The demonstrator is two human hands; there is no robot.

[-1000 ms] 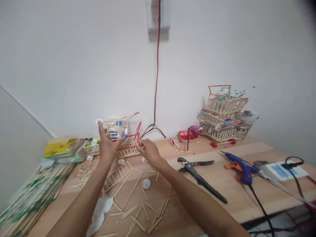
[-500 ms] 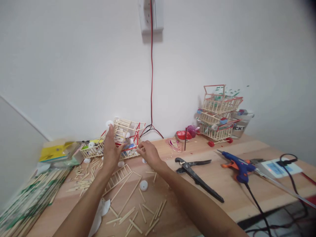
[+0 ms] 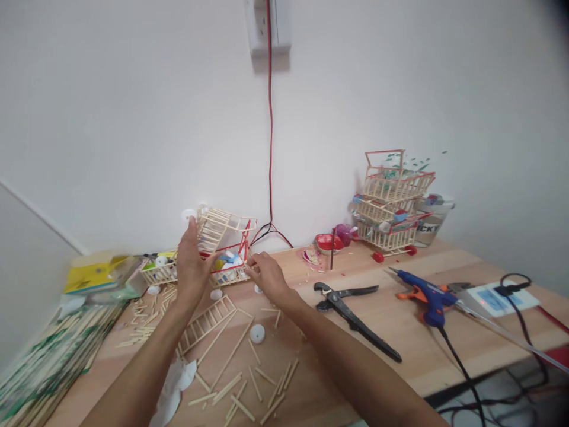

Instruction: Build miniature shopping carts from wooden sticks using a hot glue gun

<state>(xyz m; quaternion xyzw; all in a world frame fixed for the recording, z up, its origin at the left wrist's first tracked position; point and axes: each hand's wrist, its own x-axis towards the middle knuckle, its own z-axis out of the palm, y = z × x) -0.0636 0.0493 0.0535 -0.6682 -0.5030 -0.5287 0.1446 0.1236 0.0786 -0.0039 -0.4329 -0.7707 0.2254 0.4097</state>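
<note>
The left hand (image 3: 191,267) grasps a tilted stick cart (image 3: 213,230) just to its right, apparently propping it above the red-rimmed basket (image 3: 233,277). The right hand (image 3: 269,277) is at that basket's end, perhaps steadying it; any pinch is hidden. Rightward, a black cutter (image 3: 342,303) lies aside.

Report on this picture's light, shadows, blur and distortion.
Head view: soft light, a faint shadow under the wall socket; head view: upper right corner darkened; head view: bundled sticks at lower left smeared and stretched; head view: fine detail around the left hand rather soft.
</note>
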